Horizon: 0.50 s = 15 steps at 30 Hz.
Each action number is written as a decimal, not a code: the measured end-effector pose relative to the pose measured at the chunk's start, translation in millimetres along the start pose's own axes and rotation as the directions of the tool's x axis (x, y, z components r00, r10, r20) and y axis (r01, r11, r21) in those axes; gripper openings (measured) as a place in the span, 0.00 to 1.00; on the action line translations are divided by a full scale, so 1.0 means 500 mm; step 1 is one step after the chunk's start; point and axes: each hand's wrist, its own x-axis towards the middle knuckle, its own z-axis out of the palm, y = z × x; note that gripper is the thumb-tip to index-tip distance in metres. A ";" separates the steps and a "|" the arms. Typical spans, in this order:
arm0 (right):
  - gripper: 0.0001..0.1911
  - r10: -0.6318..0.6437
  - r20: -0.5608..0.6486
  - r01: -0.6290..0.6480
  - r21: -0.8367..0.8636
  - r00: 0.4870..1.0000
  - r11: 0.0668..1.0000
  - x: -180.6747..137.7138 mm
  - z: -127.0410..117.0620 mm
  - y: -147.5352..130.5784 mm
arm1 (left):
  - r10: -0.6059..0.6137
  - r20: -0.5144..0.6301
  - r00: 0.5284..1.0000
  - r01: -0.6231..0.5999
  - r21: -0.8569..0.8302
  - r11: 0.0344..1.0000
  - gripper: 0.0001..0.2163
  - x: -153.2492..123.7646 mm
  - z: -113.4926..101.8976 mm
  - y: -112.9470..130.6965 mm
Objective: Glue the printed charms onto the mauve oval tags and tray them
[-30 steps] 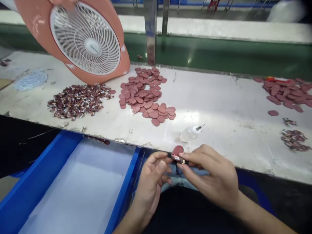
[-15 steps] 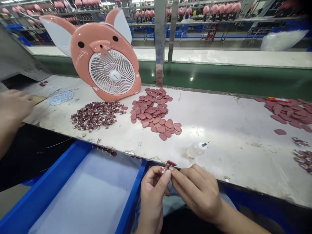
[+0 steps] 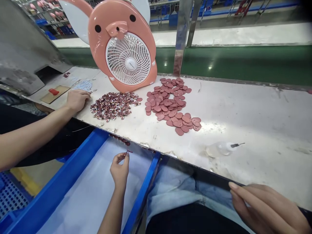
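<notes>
Over the blue drawer-like bin [image 3: 136, 204], by the table's front edge, my left hand [image 3: 119, 170] pinches a small dark-red oval piece [image 3: 129, 151] between thumb and fingertips. A row of similar dark pieces [image 3: 119, 139] sits along the table's edge just beyond it. My right hand [image 3: 265, 204] is low on the right, in front of the table edge, its fingers stretched out and nothing visible in them. A heap of flat red-brown oval discs [image 3: 168, 104] lies on the table, with a pile of small brown-and-white pieces [image 3: 113, 105] to its left.
A pink animal-shaped fan [image 3: 124, 48] stands behind the piles. A clear bottle with a needle tip [image 3: 220, 149] lies at the right. At the left, another person's hand [image 3: 77, 100] rests near light-blue bits [image 3: 84, 85]. A metal post [image 3: 180, 39] rises behind the table.
My hands have separated after being together at the table edge. My left hand moved left over the bin with the oval piece; my right moved right. The view shifted, and the other person's hand moved.
</notes>
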 end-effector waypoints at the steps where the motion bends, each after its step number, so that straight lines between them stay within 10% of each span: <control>1: 0.12 0.010 0.002 -0.010 -0.019 1.000 1.000 -0.004 0.000 0.009 | 0.007 0.028 1.000 -0.009 0.080 0.997 0.10 0.029 0.007 -0.014; 15: 0.25 -0.064 0.094 0.085 -0.237 0.994 0.968 0.000 -0.037 0.058 | -0.087 0.230 0.969 -0.082 0.635 0.768 0.17 0.139 0.078 -0.032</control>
